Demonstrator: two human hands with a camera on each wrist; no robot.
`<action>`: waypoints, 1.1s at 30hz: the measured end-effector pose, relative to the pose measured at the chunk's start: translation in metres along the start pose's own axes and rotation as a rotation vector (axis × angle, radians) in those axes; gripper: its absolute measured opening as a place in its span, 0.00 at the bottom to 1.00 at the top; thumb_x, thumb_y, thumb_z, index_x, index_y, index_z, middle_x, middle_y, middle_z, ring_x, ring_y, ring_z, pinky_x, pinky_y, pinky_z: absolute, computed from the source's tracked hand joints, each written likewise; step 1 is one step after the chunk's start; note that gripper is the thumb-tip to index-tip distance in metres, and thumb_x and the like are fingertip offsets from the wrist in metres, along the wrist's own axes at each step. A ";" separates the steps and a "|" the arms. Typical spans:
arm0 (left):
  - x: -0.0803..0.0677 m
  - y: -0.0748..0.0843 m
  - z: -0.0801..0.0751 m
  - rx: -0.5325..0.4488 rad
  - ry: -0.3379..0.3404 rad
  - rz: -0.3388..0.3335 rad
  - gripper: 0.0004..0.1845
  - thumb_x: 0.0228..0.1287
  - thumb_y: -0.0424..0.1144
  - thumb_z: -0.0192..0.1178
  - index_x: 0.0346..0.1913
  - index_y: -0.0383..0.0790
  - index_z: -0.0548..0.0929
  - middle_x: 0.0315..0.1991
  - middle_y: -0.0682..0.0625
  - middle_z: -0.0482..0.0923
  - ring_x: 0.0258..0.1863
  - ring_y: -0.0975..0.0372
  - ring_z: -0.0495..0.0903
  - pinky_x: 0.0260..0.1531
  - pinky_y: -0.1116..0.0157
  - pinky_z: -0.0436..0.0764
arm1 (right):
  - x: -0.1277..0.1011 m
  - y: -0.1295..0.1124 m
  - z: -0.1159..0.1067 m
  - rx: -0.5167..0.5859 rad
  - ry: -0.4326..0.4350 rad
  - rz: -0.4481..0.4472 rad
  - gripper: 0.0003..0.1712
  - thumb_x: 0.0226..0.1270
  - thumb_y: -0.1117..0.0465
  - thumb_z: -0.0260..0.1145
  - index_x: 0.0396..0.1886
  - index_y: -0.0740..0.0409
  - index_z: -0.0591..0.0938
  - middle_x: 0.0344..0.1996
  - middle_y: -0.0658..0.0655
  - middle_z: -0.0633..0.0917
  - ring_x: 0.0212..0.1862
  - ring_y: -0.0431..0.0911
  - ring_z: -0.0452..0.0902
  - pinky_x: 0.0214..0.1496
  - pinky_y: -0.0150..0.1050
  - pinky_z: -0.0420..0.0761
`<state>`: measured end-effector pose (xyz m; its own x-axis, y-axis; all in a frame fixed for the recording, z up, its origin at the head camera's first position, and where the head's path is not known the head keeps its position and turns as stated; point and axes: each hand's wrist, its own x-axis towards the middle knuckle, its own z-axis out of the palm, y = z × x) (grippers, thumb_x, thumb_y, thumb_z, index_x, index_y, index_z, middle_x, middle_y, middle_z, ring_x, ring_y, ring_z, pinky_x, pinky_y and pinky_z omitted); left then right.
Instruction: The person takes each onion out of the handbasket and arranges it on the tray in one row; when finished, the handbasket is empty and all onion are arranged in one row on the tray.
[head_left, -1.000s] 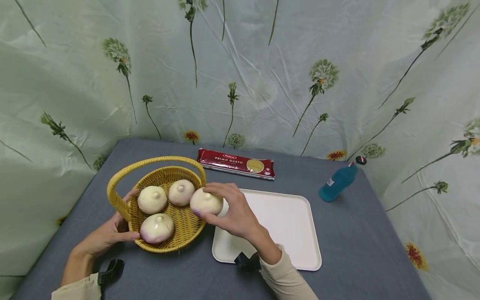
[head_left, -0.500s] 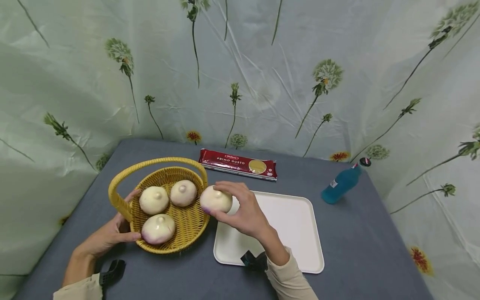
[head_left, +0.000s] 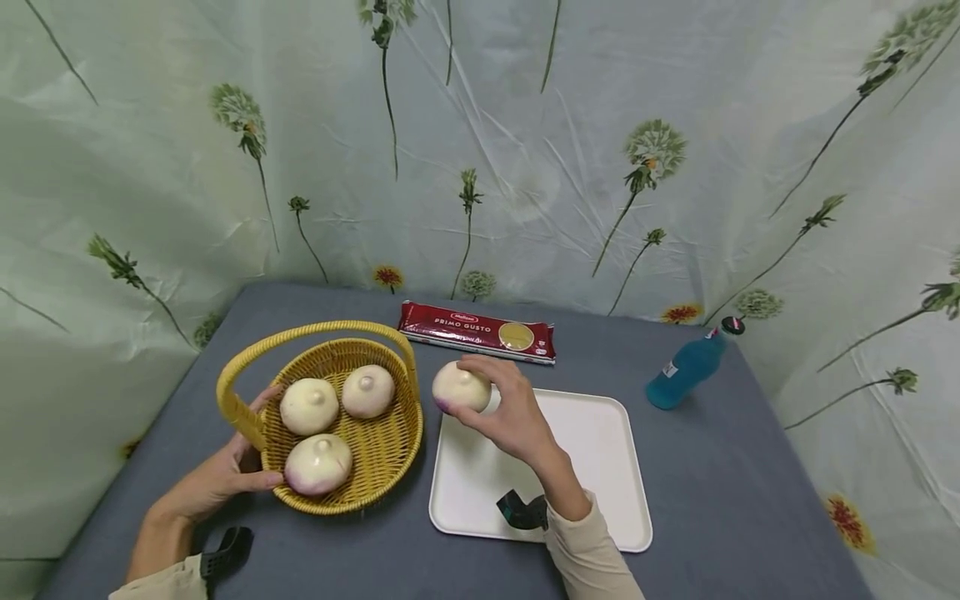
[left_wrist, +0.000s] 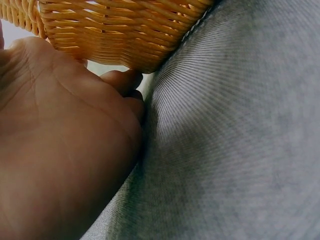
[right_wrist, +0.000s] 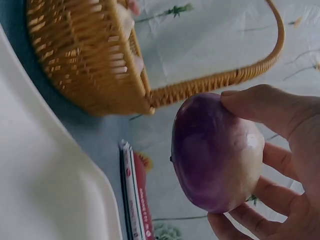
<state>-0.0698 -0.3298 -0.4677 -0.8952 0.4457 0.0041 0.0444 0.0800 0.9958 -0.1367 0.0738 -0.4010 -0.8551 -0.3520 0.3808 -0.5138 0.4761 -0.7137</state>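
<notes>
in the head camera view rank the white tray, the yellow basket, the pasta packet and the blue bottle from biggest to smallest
1. white tray and yellow basket: look about alike, unranked.
2. pasta packet.
3. blue bottle, though it lies farther away.

We saw a pale green curtain (head_left: 525, 150) filling the upper part of the frame and running down both sides, creased and printed with long-stemmed dandelion heads and small red flowers. It hung on three sides of a table (head_left: 720, 500) covered in grey ribbed cloth, which took up the lower middle of the frame. The light was soft and even, with faint shadows on the cloth. No floor or window showed.
</notes>
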 end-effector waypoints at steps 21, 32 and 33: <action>-0.001 -0.003 0.001 -0.036 -0.005 0.001 0.59 0.64 0.22 0.61 0.81 0.58 0.31 0.80 0.58 0.33 0.66 0.89 0.53 0.57 0.81 0.63 | -0.001 0.024 0.009 -0.133 -0.062 0.114 0.28 0.57 0.60 0.77 0.58 0.59 0.82 0.59 0.59 0.83 0.64 0.56 0.75 0.65 0.55 0.72; 0.001 -0.002 0.001 -0.019 -0.011 0.002 0.58 0.65 0.22 0.60 0.81 0.58 0.30 0.76 0.65 0.42 0.66 0.87 0.57 0.57 0.80 0.65 | -0.002 0.034 0.017 -0.148 -0.094 0.086 0.27 0.57 0.65 0.76 0.58 0.62 0.81 0.58 0.63 0.82 0.64 0.57 0.75 0.67 0.52 0.72; 0.001 -0.002 0.001 -0.019 -0.011 0.002 0.58 0.65 0.22 0.60 0.81 0.59 0.30 0.75 0.65 0.43 0.66 0.87 0.57 0.56 0.80 0.65 | -0.002 0.034 0.017 -0.148 -0.098 0.086 0.27 0.57 0.65 0.76 0.58 0.62 0.81 0.59 0.63 0.82 0.64 0.57 0.75 0.67 0.52 0.72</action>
<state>-0.0704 -0.3289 -0.4698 -0.8901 0.4557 0.0056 0.0381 0.0621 0.9973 -0.1512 0.0770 -0.4366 -0.8890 -0.3785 0.2577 -0.4501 0.6186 -0.6440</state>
